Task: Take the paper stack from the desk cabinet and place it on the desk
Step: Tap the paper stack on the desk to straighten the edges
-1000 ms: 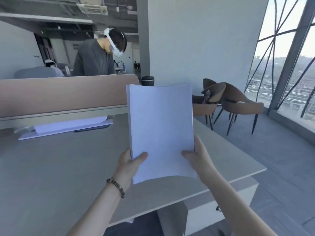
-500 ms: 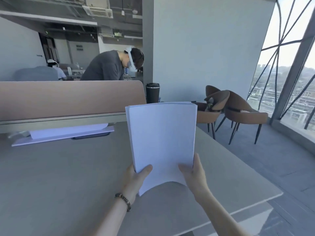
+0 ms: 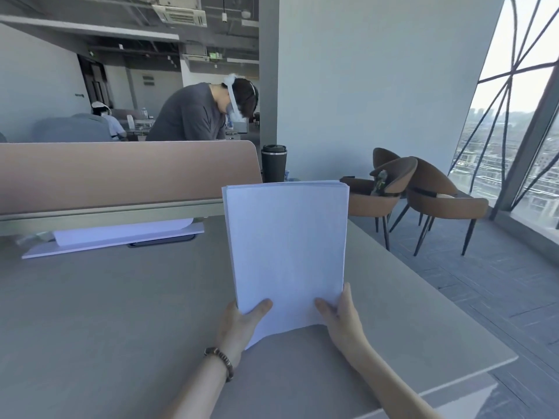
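White paper stack [image 3: 287,252] — held over the grey desk [image 3: 106,313], near edge bowed upward. Left hand [image 3: 239,325] grips the lower left corner, thumb on top; right hand [image 3: 341,316] grips the lower right. Beyond — tan divider panel [image 3: 121,173], black tumbler [image 3: 273,163], brown chairs [image 3: 429,201].

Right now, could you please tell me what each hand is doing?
Left hand: closed on the paper stack.
Right hand: closed on the same stack.
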The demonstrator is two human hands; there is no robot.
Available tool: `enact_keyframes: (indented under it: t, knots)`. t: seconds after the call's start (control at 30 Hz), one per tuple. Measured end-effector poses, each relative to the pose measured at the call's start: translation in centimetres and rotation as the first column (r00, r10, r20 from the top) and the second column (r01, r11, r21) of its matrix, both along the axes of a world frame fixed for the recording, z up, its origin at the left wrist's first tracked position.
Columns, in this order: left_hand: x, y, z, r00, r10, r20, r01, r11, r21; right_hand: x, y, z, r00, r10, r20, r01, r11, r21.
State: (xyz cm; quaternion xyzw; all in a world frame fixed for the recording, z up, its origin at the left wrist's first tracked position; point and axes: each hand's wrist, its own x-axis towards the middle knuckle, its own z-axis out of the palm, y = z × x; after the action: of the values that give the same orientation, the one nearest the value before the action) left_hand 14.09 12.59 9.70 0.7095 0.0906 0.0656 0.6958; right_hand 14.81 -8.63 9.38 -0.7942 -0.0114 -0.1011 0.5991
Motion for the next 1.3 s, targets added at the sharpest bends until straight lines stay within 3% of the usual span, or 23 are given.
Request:
enact_keyframes:
  t: [0.37,0.57,0.83,1.0,1.1,1.3]
  knots:
    - [1.5,-4.5,2.4,0.982,-0.151,-0.112,0.160,0.985,0.072,1.1,-5.6,2.9,0.961,-0.013,-0.276,0.019,1.000,0.017]
    - [3.8,-9.1,2.1,0.962,-0.127,-0.241,0.158,0.981,0.115,3.5,-10.0,3.4,0.936,-0.103,-0.337,0.069,0.991,-0.112]
    - [8.6,-14.5,1.5,0.980,0.015,-0.196,0.050,0.945,0.323,8.8,-14.5,2.1,0.925,-0.174,-0.339,0.098,0.968,-0.230]
    - [12.1,-17.0,0.3,0.996,0.022,-0.082,0.028,0.826,0.563,12.1,-16.2,1.6,0.919,-0.237,-0.316,0.153,0.951,-0.269]
    - [14.5,-17.8,-0.5,0.999,0.034,-0.030,-0.005,0.738,0.675,14.4,-17.1,1.2,0.931,-0.252,-0.263,0.144,0.918,-0.370]
    - [17.0,-19.5,-1.8,0.994,0.104,-0.042,-0.007,0.433,0.901,17.2,-18.2,1.0,0.944,-0.238,-0.229,0.105,0.872,-0.477]
